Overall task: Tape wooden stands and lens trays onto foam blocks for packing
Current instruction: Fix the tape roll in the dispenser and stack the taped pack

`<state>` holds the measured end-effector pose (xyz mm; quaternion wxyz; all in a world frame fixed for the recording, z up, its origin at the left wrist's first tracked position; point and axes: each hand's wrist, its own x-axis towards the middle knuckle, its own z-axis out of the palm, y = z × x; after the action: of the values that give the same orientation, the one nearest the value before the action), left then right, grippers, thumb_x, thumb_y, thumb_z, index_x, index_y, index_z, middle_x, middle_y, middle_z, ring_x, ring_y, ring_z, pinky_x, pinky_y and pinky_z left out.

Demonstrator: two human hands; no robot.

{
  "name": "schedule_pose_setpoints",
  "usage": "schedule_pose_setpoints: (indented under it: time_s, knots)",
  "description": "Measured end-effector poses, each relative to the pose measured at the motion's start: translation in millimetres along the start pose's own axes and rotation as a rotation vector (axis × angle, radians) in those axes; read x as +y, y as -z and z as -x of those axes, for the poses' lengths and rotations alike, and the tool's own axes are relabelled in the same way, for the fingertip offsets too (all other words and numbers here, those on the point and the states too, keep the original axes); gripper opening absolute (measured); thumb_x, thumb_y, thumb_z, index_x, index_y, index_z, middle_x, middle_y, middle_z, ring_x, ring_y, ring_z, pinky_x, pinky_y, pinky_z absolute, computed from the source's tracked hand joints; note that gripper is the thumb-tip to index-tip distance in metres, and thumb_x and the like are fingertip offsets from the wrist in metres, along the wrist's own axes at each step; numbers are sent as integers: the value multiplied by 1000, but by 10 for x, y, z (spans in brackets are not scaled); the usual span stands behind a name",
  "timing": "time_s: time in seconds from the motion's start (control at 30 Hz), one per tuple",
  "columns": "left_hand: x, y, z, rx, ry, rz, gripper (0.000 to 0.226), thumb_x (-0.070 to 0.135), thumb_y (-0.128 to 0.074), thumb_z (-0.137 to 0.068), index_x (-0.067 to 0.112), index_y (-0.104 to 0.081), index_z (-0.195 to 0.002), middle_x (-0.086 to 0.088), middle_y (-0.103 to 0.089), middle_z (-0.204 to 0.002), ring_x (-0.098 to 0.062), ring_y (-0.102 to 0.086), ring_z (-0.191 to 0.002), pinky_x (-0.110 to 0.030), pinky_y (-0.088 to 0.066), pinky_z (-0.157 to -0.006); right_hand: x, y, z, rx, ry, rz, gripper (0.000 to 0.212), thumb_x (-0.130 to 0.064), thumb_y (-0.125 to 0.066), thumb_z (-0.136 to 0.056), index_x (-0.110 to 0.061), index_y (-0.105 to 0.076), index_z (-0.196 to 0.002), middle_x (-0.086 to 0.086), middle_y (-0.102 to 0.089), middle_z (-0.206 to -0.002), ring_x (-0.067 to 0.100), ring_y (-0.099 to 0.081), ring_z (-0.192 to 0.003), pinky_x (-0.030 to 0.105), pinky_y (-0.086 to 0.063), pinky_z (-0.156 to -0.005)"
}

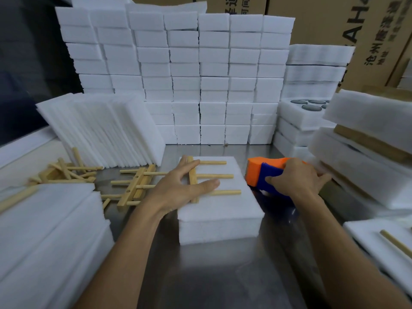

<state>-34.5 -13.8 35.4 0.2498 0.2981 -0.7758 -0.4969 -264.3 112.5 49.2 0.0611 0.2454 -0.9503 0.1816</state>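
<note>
Both hands work at the centre of the frame, apart from each other; the left hand (pixel 182 188) lies flat with fingers spread and straight, pressing a wooden stand (pixel 209 176) down onto the top of a white foam block (pixel 219 216); the right hand (pixel 296 181), just right of the block, has its fingers curled around an orange and blue tape dispenser (pixel 265 172), whose orange nose sits just beside the block's right edge. The stand shows 1 crossbar under the left fingers and 3 dowels pointing toward the right of the frame; the block rests on a steel table (pixel 214 275) at centre.

At left centre, more loose wooden stands (pixel 133 186) lie in a heap on the table; behind them a row of thin foam sheets (pixel 104 130) leans at an angle; a flat pile of foam sheets (pixel 49 230) fills the lower left. A wall of stacked foam blocks (pixel 200 74) spans the upper centre; at upper right a foam lens tray (pixel 305 108) shows dark round lenses in its top; cardboard boxes (pixel 334 21) stand behind; taped bundles (pixel 367 139) are stacked at right.
</note>
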Motion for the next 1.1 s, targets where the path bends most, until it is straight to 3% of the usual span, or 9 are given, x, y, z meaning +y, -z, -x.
schedule_pose_setpoints:
  time_s: [0.13, 0.3, 0.5, 0.57, 0.67, 0.77, 0.87, 1.0, 1.1]
  knots:
    - [21, -13, -16, 51, -16, -64, 83, 78, -57, -65, 44, -48, -141, 34, -18, -155, 4, -23, -141, -24, -23, -108, -55, 197, -11, 53, 87, -233, 34, -46, -69, -83, -15, -55, -78, 1, -56, -68, 25, -57, -71, 46, -40, -98]
    - [-40, -21, -56, 103, -22, -147, 44, 57, -49, -95, 45, -50, -138, 28, -24, -156, -4, -31, -141, -36, -27, -114, -259, 561, 120, 43, 351, -476, 25, -42, -70, -85, -19, -63, -89, -6, -63, -75, 13, -61, -69, 33, -49, -61]
    - [54, -22, -2, 166, -31, -261, 63, 71, -33, -81, 55, -39, -141, 29, -16, -159, -3, -4, -149, -56, -7, -120, -328, 845, 324, -82, 534, -467, 14, -38, -72, -84, -25, -69, -88, -4, -70, -77, 12, -65, -71, 30, -50, -60]
    - [148, -32, 30, 260, -95, -237, 56, 65, -37, -85, 51, -45, -138, 28, -14, -159, 0, -2, -149, -52, -4, -121, -333, 881, 356, -78, 559, -411, 20, -36, -73, -83, -19, -72, -93, 1, -71, -80, 19, -66, -76, 39, -54, -73]
    - [380, -5, 98, 348, -220, 131, 43, 46, -55, -92, 36, -56, -134, 18, -43, -150, 0, -35, -141, -36, -31, -117, -335, 916, 387, -73, 564, -371, 25, -38, -74, -83, -18, -72, -98, 4, -72, -87, 26, -65, -86, 50, -49, -91]
    - [587, 22, 148, 251, -267, 345, 56, 48, -62, -78, 31, -59, -131, 12, -70, -119, -2, -65, -109, -26, -53, -90, -329, 929, 398, -60, 604, -394, 23, -40, -75, -82, -21, -70, -94, 2, -72, -86, 23, -65, -84, 48, -51, -88]
    - [652, 9, 177, 193, -237, 292, 75, 43, -76, -66, 30, -53, -137, 5, -71, -114, -8, -70, -99, -20, -57, -76, -352, 929, 407, -50, 649, -464, 20, -40, -75, -81, -24, -73, -93, -6, -71, -76, 9, -66, -71, 35, -55, -66]
    - [673, -18, 173, 325, -227, 339, 73, 42, -78, -63, 31, -56, -132, 6, -65, -119, -5, -69, -95, -36, -58, -88, -382, 903, 398, -66, 658, -543, 23, -43, -72, -84, -25, -66, -69, -16, -60, -53, 2, -55, -51, 14, -35, -46]
    - [672, 23, 155, 486, -245, 425, 71, 50, -73, -67, 33, -54, -133, 18, -52, -126, 13, -63, -93, -33, -56, -85, -405, 887, 396, -129, 528, -732, 38, -45, -72, -85, -8, -71, -77, -2, -61, -59, 11, -52, -52, 24, -39, -53]
